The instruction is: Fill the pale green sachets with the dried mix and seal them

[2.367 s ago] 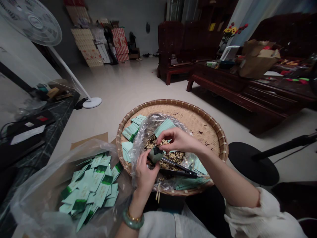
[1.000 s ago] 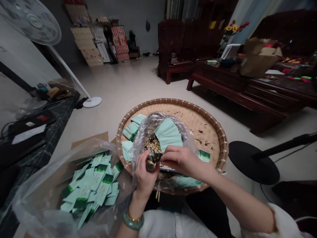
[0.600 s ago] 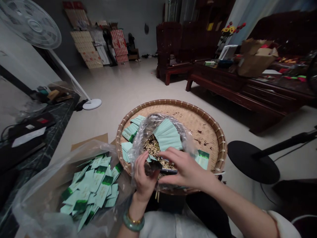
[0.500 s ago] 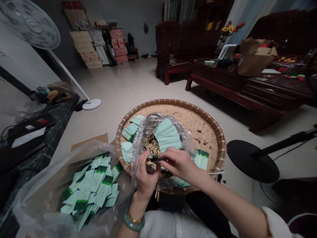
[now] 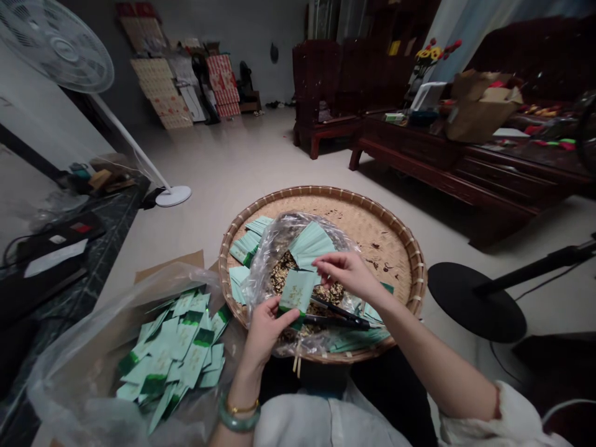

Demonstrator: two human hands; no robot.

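My left hand (image 5: 267,329) pinches a pale green packet (image 5: 298,289) by its darker green lower end, thumb in front. The packet stands upright with faint gold print facing me. Close to its top right corner, my right hand (image 5: 342,271) is closed in a pinch; what its fingertips hold, if anything, I cannot make out. Below both hands a clear plastic bag (image 5: 261,268) lies open, holding dry brown and yellowish loose bits (image 5: 282,271). A fan of flat green packets (image 5: 311,242) rests in it. A long black tool (image 5: 342,315) lies across the bag's near right side.
The bag sits in a round woven bamboo tray (image 5: 412,248) with more packets around it. At left, another plastic bag (image 5: 84,347) holds a heap of packets (image 5: 174,354). A white standing fan (image 5: 173,196), a black round base (image 5: 475,302) and a dark wooden table (image 5: 447,167) stand around.
My right hand has lifted up and away from my left. The packet now shows upright in my left hand, and the black tool beneath has come into view.
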